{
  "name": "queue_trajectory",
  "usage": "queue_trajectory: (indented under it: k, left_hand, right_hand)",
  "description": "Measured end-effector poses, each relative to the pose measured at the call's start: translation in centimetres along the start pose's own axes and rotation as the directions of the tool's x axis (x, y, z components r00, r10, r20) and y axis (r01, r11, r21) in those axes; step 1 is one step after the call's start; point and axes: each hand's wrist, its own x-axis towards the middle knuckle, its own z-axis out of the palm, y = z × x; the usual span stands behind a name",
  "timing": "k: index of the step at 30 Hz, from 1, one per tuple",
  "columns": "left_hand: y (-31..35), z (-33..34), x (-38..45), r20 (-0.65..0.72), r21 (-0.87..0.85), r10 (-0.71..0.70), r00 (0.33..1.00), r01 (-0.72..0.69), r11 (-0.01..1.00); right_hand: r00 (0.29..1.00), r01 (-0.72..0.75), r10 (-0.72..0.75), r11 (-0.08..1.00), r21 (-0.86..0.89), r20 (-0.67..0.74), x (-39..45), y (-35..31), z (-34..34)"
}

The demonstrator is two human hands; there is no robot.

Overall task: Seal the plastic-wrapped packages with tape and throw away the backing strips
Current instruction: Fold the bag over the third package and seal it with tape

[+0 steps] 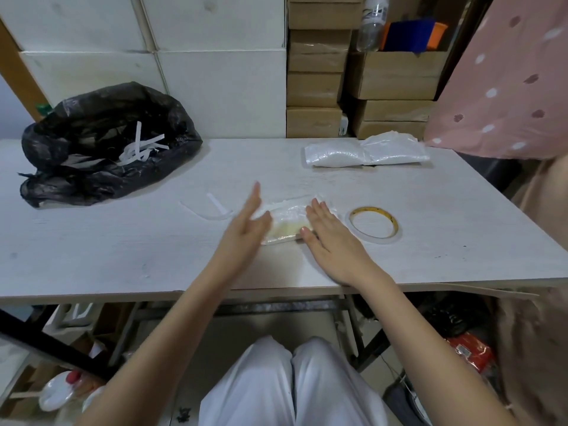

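We see the plastic-wrapped package (287, 224) lying on the white table (123, 250) between our two hands. Our right hand (329, 232) lies flat on its right end with fingers straight, while our left hand (249, 229), fingers straight and blurred, stands edge-on at its left side. The tape roll (374, 224) sits just right of our right hand, loose backing strips (212, 209) lie left of the package, and a black rubbish bag (104, 142) holds more strips far left.

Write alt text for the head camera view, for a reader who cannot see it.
Two open hands, left hand and right hand, flank a small plastic-wrapped package on a white table. A tape roll lies right of it, loose backing strips left, a black rubbish bag holding strips far left.
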Motion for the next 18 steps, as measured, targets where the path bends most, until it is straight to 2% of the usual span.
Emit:
queue_trajectory:
  k: [1,2,3,4,6,8,9,10,12,14,15,17,18]
  left_hand:
    - [0.7,-0.6,0.4,-0.042,-0.067,-0.024,0.999,0.021,0.998]
    - [1.4,-0.8,0.6,-0.055,-0.022,0.002,0.999,-0.003,1.000]
    - [2.0,-0.5,0.7,-0.041,0.126,0.080,0.996,-0.074,0.989]
    - [2.4,0.1,0.8,-0.010,0.330,0.196,0.981,-0.181,0.926]
    - [2.3,1.9,0.7,0.096,0.705,0.426,0.900,-0.363,0.609]
    - [0.9,3.0,1.0,0.196,0.866,0.507,0.839,-0.391,0.312]
    - [0.0,3.2,1.1,0.212,0.898,0.524,0.825,-0.376,0.228]
    - [-0.8,3.2,1.1,0.211,0.911,0.529,0.822,-0.361,0.198]
    - [-1.8,3.1,0.6,0.165,0.927,0.536,0.828,-0.315,0.202]
    - [-2.0,3.2,0.3,0.128,0.945,0.540,0.832,-0.268,0.189]
    - [-1.8,3.2,0.4,0.120,0.946,0.531,0.839,-0.260,0.196]
    - [-1.5,3.2,0.6,0.116,0.929,0.489,0.864,-0.268,0.255]
    - [-1.3,3.1,0.7,0.112,0.915,0.460,0.881,-0.272,0.299]
  right_hand:
    - [1.000,0.000,0.000,1.000,-0.022,0.000,0.0,0.0,0.2]
    - [1.000,0.001,-0.001,0.999,-0.047,-0.009,0.1,0.0,0.4]
    - [1.000,0.002,-0.004,0.998,-0.068,-0.028,0.1,0.0,0.5]
    - [0.999,0.004,-0.009,0.997,-0.082,-0.054,0.0,0.0,0.7]
    - [0.996,0.009,-0.018,0.995,-0.101,-0.089,0.0,-0.1,0.8]
    - [0.998,0.006,-0.013,0.992,-0.128,-0.055,-0.1,-0.1,0.7]
    - [1.000,0.005,-0.008,0.992,-0.130,-0.026,0.0,-0.1,0.5]
    - [1.000,0.003,-0.004,0.994,-0.113,-0.003,0.0,0.0,0.2]
    - [1.000,0.004,-0.003,0.999,-0.034,0.031,0.1,0.2,-0.4]
    - [0.998,-0.028,0.018,0.989,0.148,0.067,-0.2,0.1,-1.2]
    - [0.994,-0.079,0.053,0.948,0.307,0.092,-0.4,-0.1,-1.7]
    - [0.982,-0.188,0.123,0.746,0.639,0.145,-0.7,-0.3,-2.6]
    - [0.979,-0.204,0.154,0.672,0.712,0.135,-0.6,-0.2,-3.0]
